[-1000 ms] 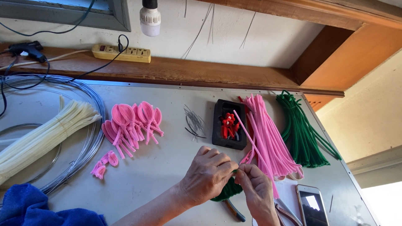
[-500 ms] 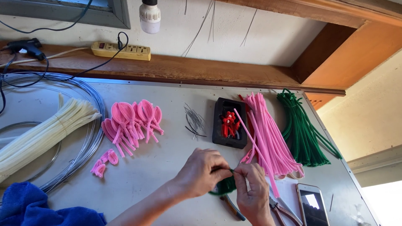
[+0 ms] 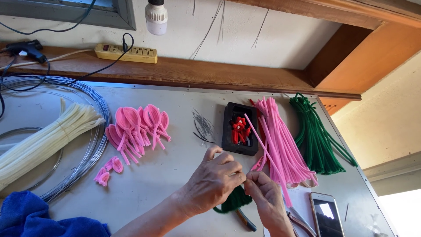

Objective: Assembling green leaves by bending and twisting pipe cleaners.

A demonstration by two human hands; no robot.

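pink pipe cleaner (image 3: 267, 151) pinched between left hand (image 3: 215, 182) and right hand (image 3: 265, 197); green piece (image 3: 234, 199) seen beneath, on table (image 3: 166, 175)

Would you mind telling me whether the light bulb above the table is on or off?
Off, it seems: the light bulb shows plain white with no glow, and casts no bright spot on the wall around it.

My left hand (image 3: 215, 181) covers most of the green piece (image 3: 234, 201), and my fingertips hide where they pinch. My right hand (image 3: 268, 202) runs off the bottom edge, as do the pliers (image 3: 294, 219) and the phone (image 3: 325, 216).
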